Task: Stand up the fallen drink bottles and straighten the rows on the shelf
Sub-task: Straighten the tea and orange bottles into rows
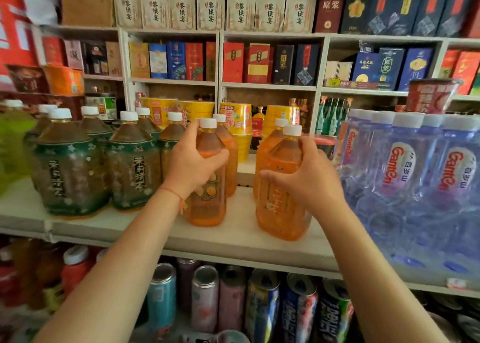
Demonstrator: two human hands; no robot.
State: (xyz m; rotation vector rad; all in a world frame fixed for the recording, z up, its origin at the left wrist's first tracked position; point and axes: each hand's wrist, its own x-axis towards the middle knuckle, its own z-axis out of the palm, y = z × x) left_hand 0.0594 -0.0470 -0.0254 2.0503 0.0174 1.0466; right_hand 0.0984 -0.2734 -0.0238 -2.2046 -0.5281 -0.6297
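Orange drink bottles: two front units upright on shelf board [233, 241], each held.
Left hand [193, 165]: wrapped round shoulder of left orange bottle [207, 205], thumb under white cap.
Right hand [307, 176]: fingers curled over shoulder of right orange bottle [281, 213], thumb across label.
Hands apart, one bottle each.
Step in hand, by judgement: row straightening; no fallen bottle visible on this tier.
Next move, by judgement: slide both units level with front edge, closing gap between columns and squaring them with rear orange bottles [228, 158].
Materials: clear ribbed plastic, square shoulders, amber liquid, glossy orange wrap labels, white screw caps.
Left: green-labelled tea bottles [130, 171], same form.
Right: shrink-wrapped water bottles [405, 176], soft film.
Rear: yellow noodle cups [235, 119], boxed liquor [249, 62].
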